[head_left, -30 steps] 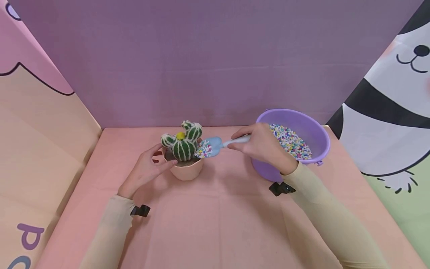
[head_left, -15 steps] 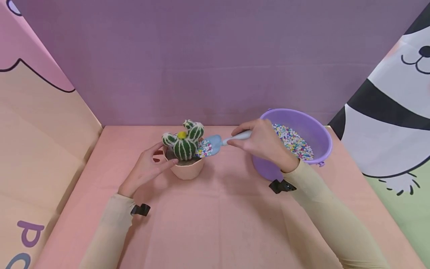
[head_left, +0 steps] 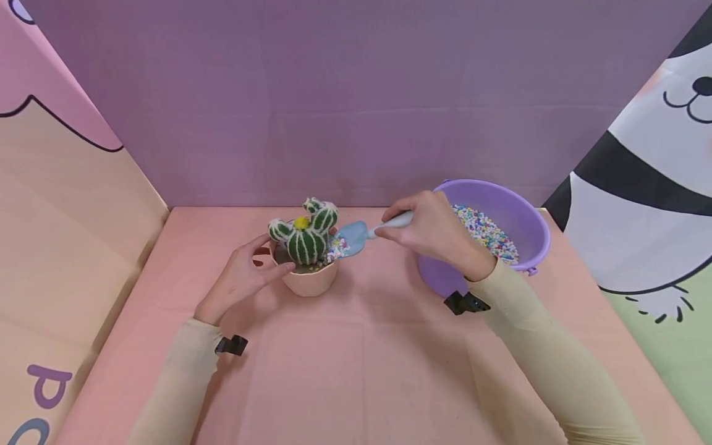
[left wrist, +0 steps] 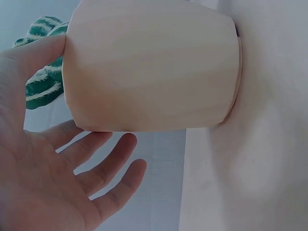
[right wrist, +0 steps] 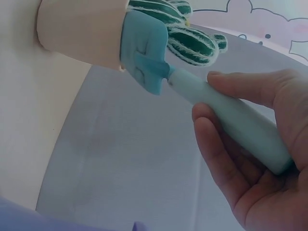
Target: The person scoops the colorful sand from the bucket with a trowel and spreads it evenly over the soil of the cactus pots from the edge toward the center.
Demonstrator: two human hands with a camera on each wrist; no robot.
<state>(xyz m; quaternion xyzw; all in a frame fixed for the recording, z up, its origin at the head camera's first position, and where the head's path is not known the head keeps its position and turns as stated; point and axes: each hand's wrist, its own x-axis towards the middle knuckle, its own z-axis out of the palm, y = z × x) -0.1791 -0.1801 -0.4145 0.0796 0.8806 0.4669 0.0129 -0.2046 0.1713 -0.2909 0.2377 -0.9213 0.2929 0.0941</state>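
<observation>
A green-and-white cactus [head_left: 307, 247] with a yellow flower stands in a pale flowerpot [head_left: 309, 285]. My left hand [head_left: 243, 275] holds the pot by its left side, thumb at the front of the rim and fingers spread behind, as the left wrist view shows. My right hand [head_left: 431, 225] grips the handle of a light-blue toy shovel [right wrist: 149, 50]. The shovel's blade is tilted down over the pot's right rim. Colourful beads [head_left: 337, 247] lie at the blade's tip, beside the cactus, and some are on the soil in front of it.
A purple bucket [head_left: 445, 278] with colourful beads [head_left: 489, 238] inside stands at the right, behind and beside my right wrist. The pink table surface [head_left: 356, 358] meets a purple backdrop [head_left: 356, 111] at the rear. Printed side panels stand left and right.
My right hand has risen slightly and tipped the shovel further. Beads have slid off the blade into the pot, leaving more bare blue showing. My left hand keeps its place on the pot.
</observation>
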